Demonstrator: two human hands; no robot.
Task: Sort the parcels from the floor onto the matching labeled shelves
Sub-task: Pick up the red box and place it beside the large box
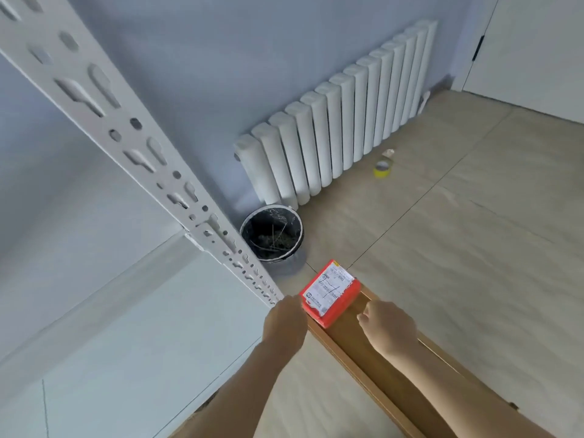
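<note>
Red parcel (330, 294), bearing a white shipping label with a handwritten mark, sits on the far end of a long brown cardboard box (373, 358) that lies on the tiled floor (474, 248), just right of the white perforated shelf upright (132, 143). Left hand (284, 320) is at the parcel's near-left edge with fingers curled downward, though whether its grip is clamped on the parcel cannot be told; right hand (387, 327) hovers just right of the parcel, fingers loosely curled and holding nothing. Farther off stand a dark bucket (271, 237), a white radiator (341, 121) and a yellow tape roll (383, 169).
</note>
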